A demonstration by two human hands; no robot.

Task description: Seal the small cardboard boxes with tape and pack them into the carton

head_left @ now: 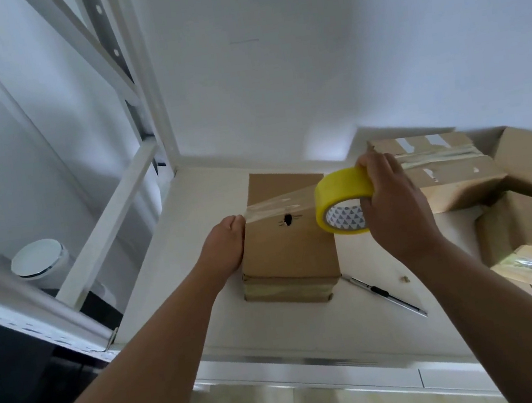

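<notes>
Mid-seal on one box; nothing packed yet, I judge.
On the table [368, 306], at least four other boxes [452, 175] crowd the right; I see no carton. One box [288, 249] lies centre under stretched tape [278, 204]: left grip [226, 244] pinches its end, right grip [391, 204] wraps the one roll [338, 191]. One knife [383, 294] lies beside.

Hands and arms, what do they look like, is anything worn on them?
Nothing worn that shows: the left hand and right hand are ungloved, without rings, and the left forearm and right forearm are bare, with no sleeve, watch or bracelet in view.
</notes>
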